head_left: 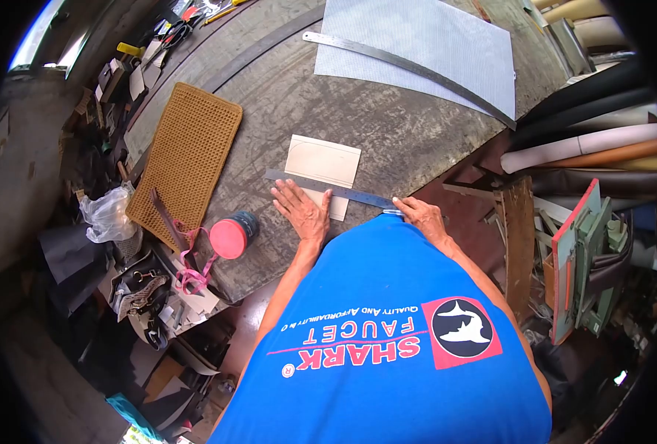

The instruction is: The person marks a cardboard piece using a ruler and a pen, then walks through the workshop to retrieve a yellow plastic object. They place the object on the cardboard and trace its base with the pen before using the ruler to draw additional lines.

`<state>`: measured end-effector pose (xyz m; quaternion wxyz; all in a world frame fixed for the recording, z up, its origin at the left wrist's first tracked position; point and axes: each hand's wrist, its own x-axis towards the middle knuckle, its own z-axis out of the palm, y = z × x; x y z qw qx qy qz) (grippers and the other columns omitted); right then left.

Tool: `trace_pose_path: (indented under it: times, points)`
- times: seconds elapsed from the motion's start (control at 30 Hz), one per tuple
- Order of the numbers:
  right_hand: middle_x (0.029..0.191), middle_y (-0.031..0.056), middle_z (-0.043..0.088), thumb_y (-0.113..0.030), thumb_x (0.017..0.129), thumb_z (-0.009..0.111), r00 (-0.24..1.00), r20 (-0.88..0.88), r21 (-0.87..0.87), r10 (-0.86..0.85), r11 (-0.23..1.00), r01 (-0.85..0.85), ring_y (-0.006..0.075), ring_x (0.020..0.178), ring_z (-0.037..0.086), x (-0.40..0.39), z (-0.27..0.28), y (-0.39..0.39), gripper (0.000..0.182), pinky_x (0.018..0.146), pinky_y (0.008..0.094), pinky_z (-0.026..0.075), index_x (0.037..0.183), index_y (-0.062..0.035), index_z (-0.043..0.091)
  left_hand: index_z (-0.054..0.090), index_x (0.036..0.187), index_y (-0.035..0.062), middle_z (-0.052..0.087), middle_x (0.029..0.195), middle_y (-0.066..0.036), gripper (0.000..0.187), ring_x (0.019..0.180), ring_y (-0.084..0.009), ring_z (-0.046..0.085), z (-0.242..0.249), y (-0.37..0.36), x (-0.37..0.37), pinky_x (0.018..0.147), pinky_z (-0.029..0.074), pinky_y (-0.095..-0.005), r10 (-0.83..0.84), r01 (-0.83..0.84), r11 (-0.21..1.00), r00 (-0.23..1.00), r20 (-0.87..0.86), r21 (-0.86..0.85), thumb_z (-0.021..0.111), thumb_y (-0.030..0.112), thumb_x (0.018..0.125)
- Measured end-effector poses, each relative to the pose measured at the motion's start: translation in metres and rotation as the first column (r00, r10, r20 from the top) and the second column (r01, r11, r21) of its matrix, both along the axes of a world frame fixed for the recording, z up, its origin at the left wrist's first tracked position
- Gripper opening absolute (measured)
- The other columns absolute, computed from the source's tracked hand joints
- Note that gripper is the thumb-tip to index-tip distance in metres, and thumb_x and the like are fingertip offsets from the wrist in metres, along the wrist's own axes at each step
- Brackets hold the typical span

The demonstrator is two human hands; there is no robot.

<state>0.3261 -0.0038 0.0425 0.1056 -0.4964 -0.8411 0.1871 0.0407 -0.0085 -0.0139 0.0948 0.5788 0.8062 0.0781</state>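
Observation:
My left hand lies flat with fingers spread, pressing on a metal ruler and the pale sheet under it. The pale sheet, card or leather, shows a drawn rounded outline and lines above the ruler; a lower part shows below it. At the ruler's right end, my right hand is closed, with a slim, pale pen-like tool at its fingertips. Its exact kind is too small to make out. Left of my left hand stands a dark jar with a pink lid.
A worn table carries a brown woven mat, a white gridded sheet and a long steel ruler. Pink ribbon and scraps lie at the left. Rolls of material and a red-edged board stand at right.

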Motion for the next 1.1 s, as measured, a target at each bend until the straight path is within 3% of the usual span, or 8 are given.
trace_pose_path:
  times: [0.63, 0.73, 0.8, 0.83, 0.93, 0.97, 1.03, 1.1]
  points:
    - [0.1, 0.0056, 0.063, -0.008, 0.078, 0.071, 0.999, -0.02, -0.067, -0.043, 0.997, 0.042, 0.0237, 0.085, 0.067, -0.006, 0.011, 0.001, 0.038, 0.065, 0.0362, 0.056, 0.115, -0.0134, 0.067, 0.018, 0.149, -0.0111, 0.003, 0.159, -0.027, 0.105, 0.147, -0.0443, -0.003, 0.002, 0.0, 0.001, 0.118, 0.0, -0.0564, 0.009, -0.008, 1.0, 1.0, 0.028, -0.02, 0.049, 0.069, 0.088]
    - [0.099, 0.0108, 0.058, -0.011, 0.078, 0.074, 0.99, -0.062, -0.086, -0.124, 0.989, 0.119, 0.0282, 0.085, 0.065, -0.016, 0.03, 0.014, 0.027, 0.066, 0.0398, 0.054, 0.104, -0.0071, 0.068, 0.017, 0.149, -0.0111, 0.003, 0.159, -0.027, 0.105, 0.147, -0.0442, -0.004, 0.003, 0.001, 0.001, 0.118, -0.001, -0.0563, 0.007, -0.007, 1.0, 1.0, 0.03, -0.005, 0.051, 0.068, 0.088]
    - [0.098, 0.0139, 0.053, -0.015, 0.08, 0.076, 0.903, -0.278, -0.107, -0.328, 0.945, 0.31, 0.0304, 0.08, 0.061, -0.024, 0.03, 0.033, 0.022, 0.065, 0.0411, 0.05, 0.092, -0.0011, 0.064, 0.017, 0.149, -0.0112, 0.003, 0.159, -0.027, 0.106, 0.147, -0.0442, -0.004, 0.002, 0.001, 0.002, 0.118, -0.001, -0.0563, 0.012, -0.012, 1.0, 0.999, 0.045, -0.009, 0.051, 0.068, 0.088]
    - [0.085, 0.0115, 0.051, -0.016, 0.085, 0.072, 0.827, -0.426, -0.087, -0.366, 0.927, 0.366, 0.0298, 0.072, 0.057, -0.039, 0.043, 0.047, 0.021, 0.062, 0.0402, 0.046, 0.08, 0.0013, 0.06, 0.017, 0.149, -0.0113, 0.004, 0.159, -0.027, 0.106, 0.147, -0.0443, -0.004, 0.003, 0.0, 0.001, 0.118, -0.001, -0.0562, 0.013, -0.012, 1.0, 0.998, 0.059, -0.01, 0.052, 0.068, 0.087]
    - [0.076, 0.0093, 0.055, -0.017, 0.088, 0.069, 0.816, -0.398, -0.364, -0.42, 0.888, 0.279, 0.0233, 0.069, 0.058, -0.057, 0.044, 0.073, 0.02, 0.061, 0.0385, 0.046, 0.083, 0.0017, 0.065, 0.017, 0.149, -0.0115, 0.005, 0.159, -0.027, 0.108, 0.147, -0.0444, -0.003, 0.005, 0.001, 0.001, 0.118, 0.0, -0.0564, 0.014, -0.014, 1.0, 0.998, 0.054, 0.0, 0.052, 0.069, 0.086]
    - [0.076, 0.0093, 0.055, -0.017, 0.088, 0.069, 0.815, -0.4, -0.363, -0.419, 0.889, 0.279, 0.0233, 0.069, 0.058, -0.068, 0.043, 0.077, 0.02, 0.061, 0.0385, 0.046, 0.083, 0.0017, 0.065, 0.017, 0.149, -0.0115, 0.005, 0.159, -0.027, 0.108, 0.147, -0.0444, -0.003, 0.005, 0.002, 0.001, 0.118, 0.0, -0.0564, 0.013, -0.014, 1.0, 0.999, 0.053, 0.002, 0.052, 0.069, 0.086]
    - [0.076, 0.0097, 0.066, -0.016, 0.09, 0.067, 0.687, -0.593, -0.507, -0.42, 0.857, 0.086, 0.0164, 0.069, 0.064, -0.089, 0.042, 0.083, 0.017, 0.06, 0.0348, 0.05, 0.092, 0.0002, 0.071, 0.018, 0.149, -0.0115, 0.006, 0.158, -0.028, 0.109, 0.147, -0.0446, -0.002, 0.005, 0.003, 0.001, 0.118, 0.0, -0.0566, 0.012, -0.012, 1.0, 0.999, 0.041, 0.006, 0.053, 0.07, 0.085]
    - [0.085, 0.0117, 0.069, -0.016, 0.09, 0.066, 0.69, -0.61, -0.529, -0.39, 0.849, 0.012, 0.0149, 0.071, 0.066, -0.1, 0.034, 0.085, 0.018, 0.061, 0.0327, 0.051, 0.099, -0.0013, 0.071, 0.017, 0.148, -0.0118, 0.007, 0.158, -0.029, 0.108, 0.147, -0.0453, 0.0, 0.005, 0.002, 0.001, 0.117, 0.002, -0.0569, 0.011, -0.011, 1.0, 1.0, 0.027, 0.006, 0.053, 0.069, 0.086]
